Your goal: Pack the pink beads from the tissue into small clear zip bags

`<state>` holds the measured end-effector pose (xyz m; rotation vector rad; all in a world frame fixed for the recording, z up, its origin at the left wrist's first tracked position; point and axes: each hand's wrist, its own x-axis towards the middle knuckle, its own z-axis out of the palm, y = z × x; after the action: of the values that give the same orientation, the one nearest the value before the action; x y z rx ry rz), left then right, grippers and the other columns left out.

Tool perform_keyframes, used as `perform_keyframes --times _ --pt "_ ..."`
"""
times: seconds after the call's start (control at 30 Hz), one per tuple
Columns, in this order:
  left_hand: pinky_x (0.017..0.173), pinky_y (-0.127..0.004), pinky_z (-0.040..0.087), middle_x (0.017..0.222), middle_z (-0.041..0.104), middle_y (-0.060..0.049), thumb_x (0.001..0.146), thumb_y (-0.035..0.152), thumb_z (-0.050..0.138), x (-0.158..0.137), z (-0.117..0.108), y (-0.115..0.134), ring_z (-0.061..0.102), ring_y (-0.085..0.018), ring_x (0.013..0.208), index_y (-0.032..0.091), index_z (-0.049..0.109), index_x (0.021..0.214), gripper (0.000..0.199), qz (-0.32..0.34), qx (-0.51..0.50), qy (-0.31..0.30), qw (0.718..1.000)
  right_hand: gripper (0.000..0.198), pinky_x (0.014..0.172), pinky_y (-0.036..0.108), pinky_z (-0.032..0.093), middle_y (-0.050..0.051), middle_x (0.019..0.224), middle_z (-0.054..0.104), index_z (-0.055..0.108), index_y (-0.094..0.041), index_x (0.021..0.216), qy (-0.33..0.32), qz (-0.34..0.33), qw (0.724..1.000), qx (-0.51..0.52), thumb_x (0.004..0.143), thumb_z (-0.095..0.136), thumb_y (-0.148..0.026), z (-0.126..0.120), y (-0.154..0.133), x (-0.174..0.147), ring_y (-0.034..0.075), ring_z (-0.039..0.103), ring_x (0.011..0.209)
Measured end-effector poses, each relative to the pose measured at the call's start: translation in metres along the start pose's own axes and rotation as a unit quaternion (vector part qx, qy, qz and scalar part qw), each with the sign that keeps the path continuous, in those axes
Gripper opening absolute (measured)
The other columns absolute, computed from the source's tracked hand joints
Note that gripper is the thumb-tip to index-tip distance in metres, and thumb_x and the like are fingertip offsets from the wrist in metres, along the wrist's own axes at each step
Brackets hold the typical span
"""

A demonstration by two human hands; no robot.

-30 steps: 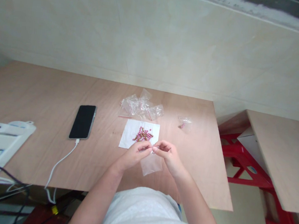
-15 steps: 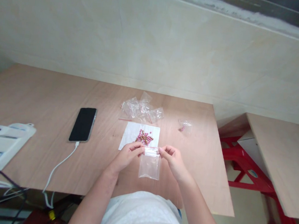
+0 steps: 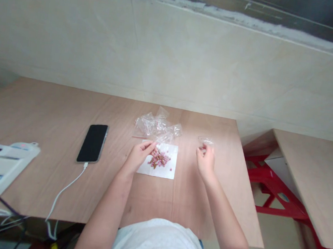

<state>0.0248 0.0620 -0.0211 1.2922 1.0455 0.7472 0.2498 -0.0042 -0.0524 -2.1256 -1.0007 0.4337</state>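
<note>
A pile of pink pills and brownish capsules lies on a white paper sheet. My left hand is over the sheet's upper left side, thumb and fingers pressed together beside the pills; what is between them is too small to tell. Several clear zip bags lie crumpled just beyond its fingertips. To the right, my right hand is closed in a pinch at the near edge of a small clear bag. Its fingers cover most of that bag's contents, so what they grip is unclear.
A black phone with a white charging cable lies on the wooden table. A white power strip with cables is at the left. Right of the table stand red stools and another table.
Both hands have let their shared hold on the empty zip bag go and moved apart. My left hand went forward to the sheet's upper left; my right went forward and right to the small bag.
</note>
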Motion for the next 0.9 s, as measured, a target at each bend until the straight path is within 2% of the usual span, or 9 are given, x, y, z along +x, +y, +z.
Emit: perform_keyframes --times 0.07,0.17,0.27,0.37,0.47,0.6,0.67,0.77,0.9 --pt "0.060 -0.021 0.040 0.070 0.053 0.000 0.075 0.037 0.050 0.016 -0.001 0.000 0.050 -0.008 0.059 0.012 0.056 0.077 0.026 0.004 -0.005 0.010 1.000 0.045 0.082 0.038 0.031 0.020 0.110 0.047 0.048 -0.010 0.112 0.046 0.024 0.992 -0.111 0.071 0.052 -0.028 0.001 0.006 0.019 0.029 0.042 0.100" --pt "0.055 -0.020 0.040 0.075 0.051 0.001 0.072 0.034 0.053 0.028 -0.003 -0.005 0.048 -0.006 0.052 0.013 0.052 0.089 0.027 -0.022 0.032 0.026 0.999 0.052 0.083 0.039 0.031 0.023 0.112 0.045 0.043 -0.007 0.119 0.043 0.052 0.979 -0.190 0.070 0.054 -0.023 0.007 0.018 0.034 0.032 0.040 0.103" --pt "0.048 -0.019 0.037 0.084 0.048 0.001 0.072 0.033 0.053 0.022 -0.007 -0.012 0.047 -0.004 0.047 0.015 0.044 0.103 0.036 -0.047 0.054 0.024 0.997 0.042 0.082 0.037 0.032 0.021 0.106 0.051 0.047 -0.007 0.115 0.047 0.044 0.983 -0.173 0.074 0.046 -0.019 0.010 0.031 0.037 0.029 0.044 0.099" --pt "0.044 -0.018 0.033 0.084 0.046 0.002 0.072 0.031 0.052 0.008 -0.011 -0.016 0.044 -0.002 0.044 0.017 0.039 0.110 0.042 -0.061 0.055 0.024 0.996 0.038 0.077 0.033 0.037 0.017 0.099 0.056 0.050 -0.008 0.111 0.048 0.049 0.996 -0.058 0.076 0.040 -0.018 0.004 0.034 0.029 0.022 0.051 0.089" --pt "0.047 -0.018 0.032 0.071 0.044 0.004 0.075 0.032 0.050 -0.008 -0.010 -0.011 0.042 -0.003 0.046 0.015 0.046 0.099 0.029 -0.050 0.060 -0.009 0.997 0.041 0.066 0.028 0.041 0.012 0.092 0.060 0.050 -0.010 0.114 0.017 0.049 0.996 0.075 0.076 0.043 -0.023 -0.007 0.021 0.005 0.017 0.053 0.074" --pt "0.052 -0.020 0.036 0.064 0.044 0.003 0.082 0.040 0.040 -0.029 0.005 -0.001 0.043 -0.006 0.052 0.013 0.051 0.080 0.029 -0.063 0.045 -0.149 0.986 0.034 0.060 0.025 0.041 0.007 0.088 0.058 0.057 -0.016 0.106 -0.081 -0.036 0.985 0.147 0.074 0.046 -0.020 -0.009 -0.006 -0.052 0.012 0.049 0.063" --pt "0.050 -0.019 0.036 0.063 0.043 0.004 0.081 0.041 0.040 -0.041 0.013 -0.001 0.043 -0.006 0.051 0.014 0.050 0.078 0.029 -0.078 0.035 -0.187 0.979 0.035 0.060 0.025 0.042 0.006 0.089 0.057 0.060 -0.019 0.104 -0.155 -0.072 0.969 0.176 0.072 0.045 -0.013 -0.003 -0.014 -0.082 0.013 0.050 0.068" --pt "0.044 -0.017 0.033 0.059 0.040 0.006 0.079 0.041 0.045 -0.057 0.020 -0.007 0.039 -0.005 0.046 0.015 0.046 0.072 0.027 -0.106 0.040 -0.196 0.974 0.042 0.071 0.029 0.043 0.007 0.096 0.055 0.059 -0.022 0.106 -0.203 -0.091 0.958 0.179 0.070 0.043 -0.006 0.006 -0.015 -0.115 0.017 0.051 0.087" --pt "0.037 -0.016 0.025 0.058 0.038 0.008 0.077 0.041 0.046 -0.073 0.014 -0.015 0.031 -0.003 0.039 0.016 0.045 0.073 0.026 -0.144 0.057 -0.195 0.968 0.047 0.077 0.033 0.042 0.007 0.104 0.053 0.056 -0.024 0.109 -0.250 -0.095 0.953 0.144 0.065 0.053 -0.007 -0.001 -0.013 -0.130 0.020 0.046 0.097"
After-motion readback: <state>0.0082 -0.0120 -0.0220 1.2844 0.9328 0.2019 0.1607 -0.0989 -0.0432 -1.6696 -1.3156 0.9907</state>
